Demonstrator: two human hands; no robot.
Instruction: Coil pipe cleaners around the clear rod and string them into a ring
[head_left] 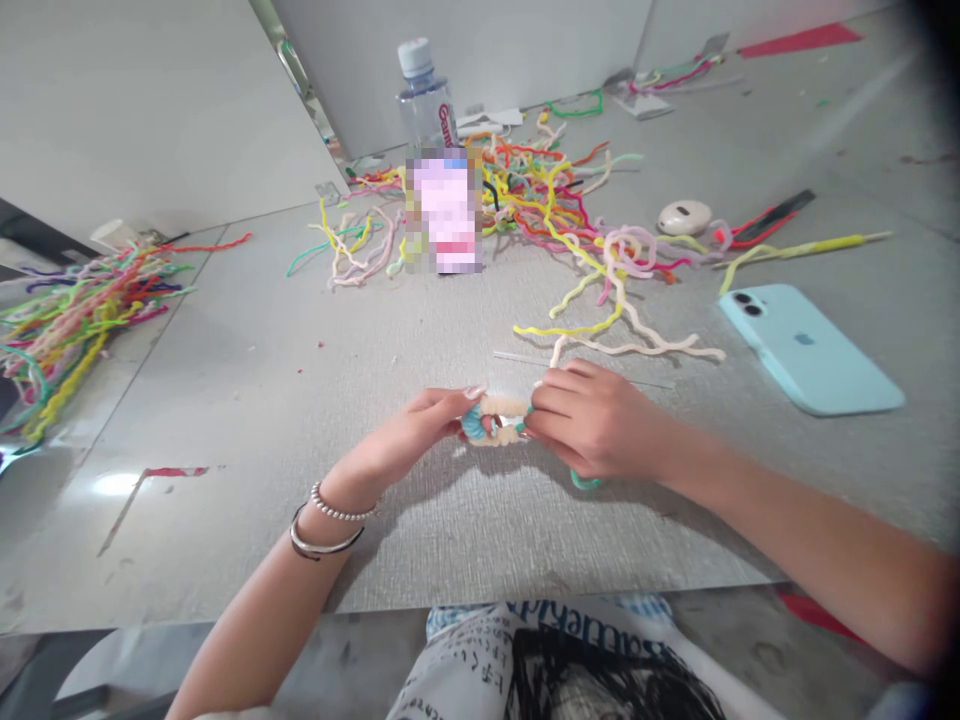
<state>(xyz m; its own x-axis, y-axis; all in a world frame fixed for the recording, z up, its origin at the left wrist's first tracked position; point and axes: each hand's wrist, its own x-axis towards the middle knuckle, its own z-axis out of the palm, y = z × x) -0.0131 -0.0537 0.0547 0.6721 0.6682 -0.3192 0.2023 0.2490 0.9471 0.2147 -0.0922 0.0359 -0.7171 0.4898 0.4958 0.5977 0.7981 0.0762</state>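
Observation:
My left hand and my right hand meet over the grey table, near its front edge. Both pinch a small piece made of fuzzy cords, cream and teal, held between the fingertips. The left fingers are closed on its left end, the right fingers on its right end. A teal cord end sticks out under my right hand. A cream cord trails from the right hand toward the pile behind. Two bracelets sit on my left wrist.
A heap of coloured fuzzy cords lies at the back centre, another bundle at the left edge. A water bottle stands behind. A light blue phone lies right, beyond it a small white oval device and a stick.

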